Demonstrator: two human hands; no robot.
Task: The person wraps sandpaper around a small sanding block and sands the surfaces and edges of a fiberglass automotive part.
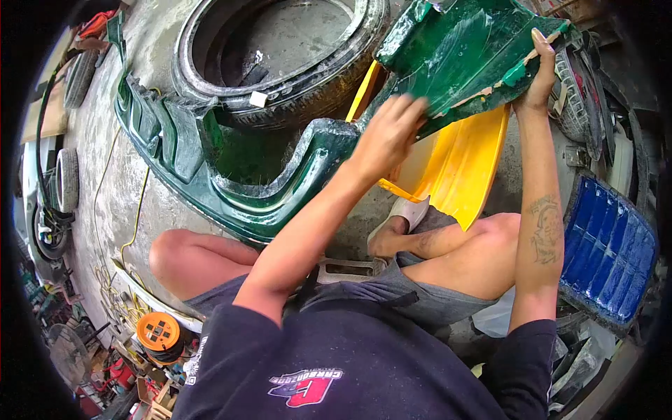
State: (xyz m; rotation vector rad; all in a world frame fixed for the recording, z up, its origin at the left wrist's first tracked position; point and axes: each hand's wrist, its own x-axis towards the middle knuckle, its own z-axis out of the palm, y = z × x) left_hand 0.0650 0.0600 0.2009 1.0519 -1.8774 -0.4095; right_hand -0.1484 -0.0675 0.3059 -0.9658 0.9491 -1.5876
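A large glossy green molded panel [280, 210] curves from the upper left across to the upper right, with ragged pale edges. My right hand [540, 75] grips its upper right edge, thumb raised along the rim. My left hand [392, 133], slightly blurred, is closed against the panel's middle section; anything inside its fingers is hidden. A yellow curved panel [465, 164] lies below the green one, partly covered by it.
A large tire [280, 98] lies at the top, with a small white block [258, 99] on it. A blue panel [609, 245] is at right. An orange cable reel [158, 331] and yellow cord [143, 196] are at left. Crossed legs are below the panels.
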